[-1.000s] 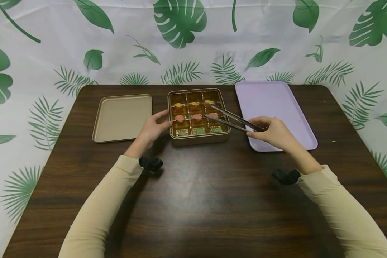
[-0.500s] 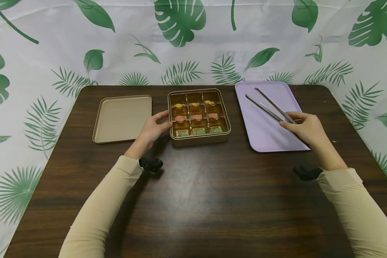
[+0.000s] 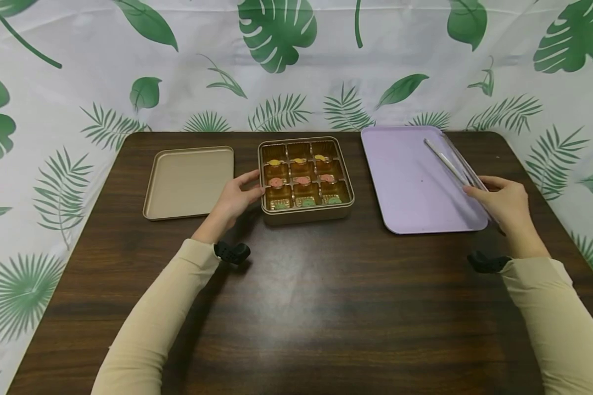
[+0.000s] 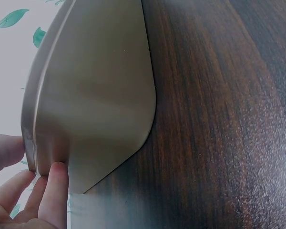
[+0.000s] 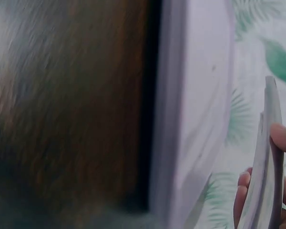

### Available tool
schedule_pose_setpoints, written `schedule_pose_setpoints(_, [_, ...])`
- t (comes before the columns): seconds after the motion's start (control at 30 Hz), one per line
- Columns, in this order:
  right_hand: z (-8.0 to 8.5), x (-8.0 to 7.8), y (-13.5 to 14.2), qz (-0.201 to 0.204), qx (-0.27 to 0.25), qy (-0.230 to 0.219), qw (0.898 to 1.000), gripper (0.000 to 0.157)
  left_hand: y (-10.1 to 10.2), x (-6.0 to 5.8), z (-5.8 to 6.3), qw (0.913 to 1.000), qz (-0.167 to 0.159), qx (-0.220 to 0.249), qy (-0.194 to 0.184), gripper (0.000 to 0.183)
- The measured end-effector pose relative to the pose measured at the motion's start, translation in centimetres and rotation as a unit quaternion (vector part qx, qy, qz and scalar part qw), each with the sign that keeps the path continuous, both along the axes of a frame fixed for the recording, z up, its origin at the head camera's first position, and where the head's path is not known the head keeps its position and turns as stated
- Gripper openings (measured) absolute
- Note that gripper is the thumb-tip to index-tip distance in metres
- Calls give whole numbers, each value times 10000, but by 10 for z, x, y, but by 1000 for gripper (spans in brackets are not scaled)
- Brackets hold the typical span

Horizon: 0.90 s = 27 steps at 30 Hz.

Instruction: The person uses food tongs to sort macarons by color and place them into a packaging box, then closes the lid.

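A gold square tin (image 3: 308, 215) with a gold divided insert stands toward the back of the table, slightly right of the middle. Yellow, pink and green pieces lie in its rows of compartments. My left hand (image 3: 235, 198) rests against the tin's left side with fingers extended; in the left wrist view the fingertips (image 4: 58, 179) touch its wall. At the right, my right hand (image 3: 506, 202) grips metal tongs (image 3: 457, 164) above the right edge of the lilac tray (image 3: 410, 181). The tongs' arms are slightly apart, with nothing visible between them.
A flat gold lid (image 3: 190, 184) lies left of the tin. Behind the dark wood table (image 3: 321, 307) hangs a white cloth (image 3: 188, 82) printed with green leaves. A tiny yellow crumb (image 3: 513, 218) is by the right hand.
The right hand has carried the tongs from above the tin, across the lilac tray, to its right edge. The left hand and the tin have stayed in place.
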State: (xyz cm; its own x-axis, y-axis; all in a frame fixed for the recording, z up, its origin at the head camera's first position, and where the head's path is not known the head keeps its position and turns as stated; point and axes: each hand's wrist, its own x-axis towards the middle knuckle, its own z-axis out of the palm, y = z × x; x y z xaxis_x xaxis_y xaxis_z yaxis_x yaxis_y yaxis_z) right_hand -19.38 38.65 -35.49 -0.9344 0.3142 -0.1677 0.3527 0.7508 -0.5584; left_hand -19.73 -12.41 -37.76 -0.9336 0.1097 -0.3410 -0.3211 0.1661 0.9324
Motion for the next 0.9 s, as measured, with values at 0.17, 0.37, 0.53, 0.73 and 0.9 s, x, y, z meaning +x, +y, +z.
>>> schedule_pose_setpoints(0.17, [-9, 0, 15, -377, 252, 142, 9989, 73, 0, 1, 0, 10000, -8, 22, -12, 56])
schedule_pose_setpoints(0.37, [-14, 2, 29, -833, 226, 259, 9959, 70, 0, 1, 2, 10000, -7, -2, -19, 56])
schedule_pose_setpoints(0.53, [-17, 6, 38, -1064, 194, 86, 9941, 73, 0, 1, 2, 10000, 15, 27, -46, 56])
schedule_pose_setpoints(0.73, [-18, 10, 45, -1245, 22, -243, 9919, 73, 0, 1, 1, 10000, 30, -2, -63, 56])
schedule_pose_setpoints(0.9, [-20, 12, 50, -1276, -41, -381, 9911, 71, 0, 1, 2, 10000, -15, -40, -22, 56])
